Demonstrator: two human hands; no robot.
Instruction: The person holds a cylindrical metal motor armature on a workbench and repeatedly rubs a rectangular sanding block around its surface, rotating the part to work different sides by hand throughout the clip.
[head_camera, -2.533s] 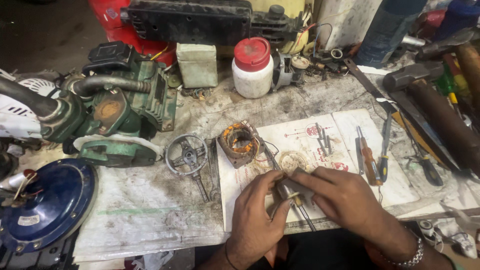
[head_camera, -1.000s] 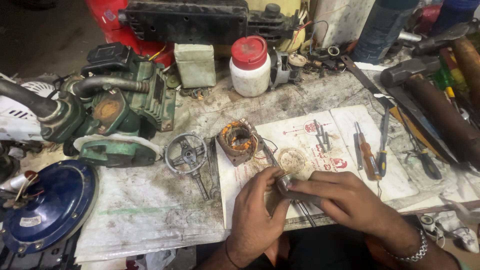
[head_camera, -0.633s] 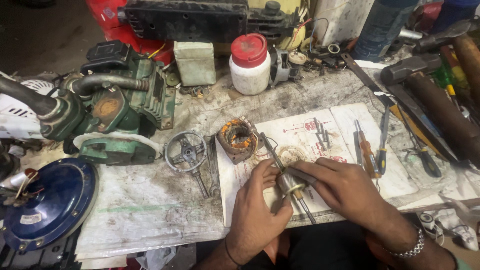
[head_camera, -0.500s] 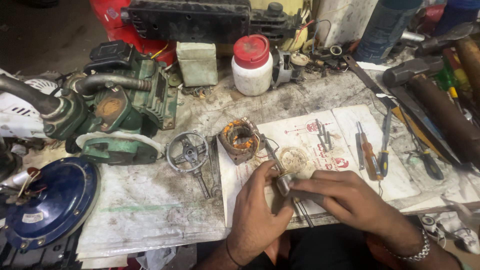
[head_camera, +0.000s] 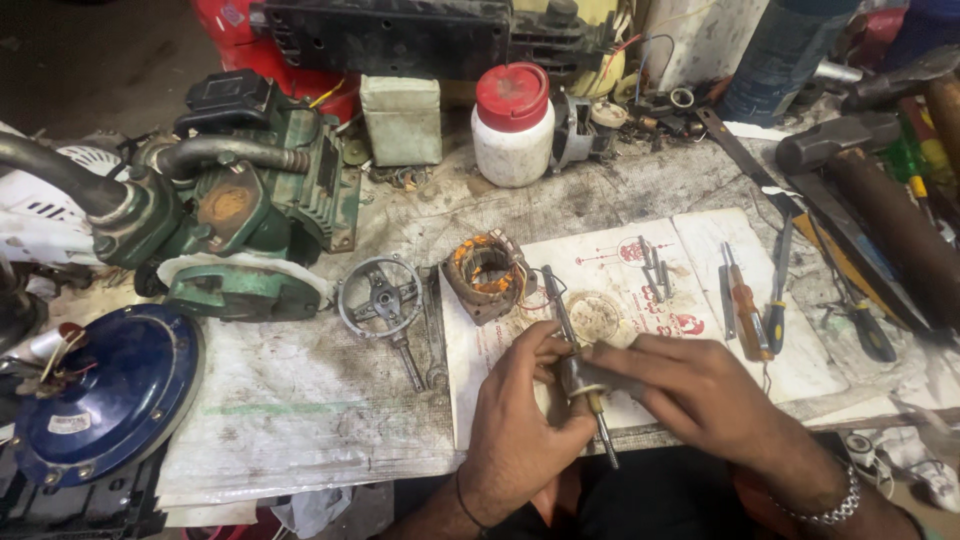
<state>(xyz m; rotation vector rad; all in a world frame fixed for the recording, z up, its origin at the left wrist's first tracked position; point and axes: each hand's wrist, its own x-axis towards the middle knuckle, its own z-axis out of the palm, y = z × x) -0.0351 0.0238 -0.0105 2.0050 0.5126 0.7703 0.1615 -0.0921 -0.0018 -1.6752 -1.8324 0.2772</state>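
Gripping a small motor shaft (head_camera: 578, 372) from both sides, the left hand (head_camera: 525, 425) and right hand (head_camera: 690, 392) were clamped on it just near of the copper-wound stator (head_camera: 487, 275), its long axis running away from the person.

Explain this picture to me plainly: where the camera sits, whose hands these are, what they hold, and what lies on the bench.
There is no machine here, only a person at a cluttered workbench. The one picture comes from a camera worn on the person's head, looking down. The left hand and right hand together hold a small metal shaft, which looks like a motor part. Just beyond the hands lies a copper coil on white paper, with screwdrivers to the right. Further left sit a metal ring, a green pump and a blue dome cover. A white jar with a red lid stands at the back.
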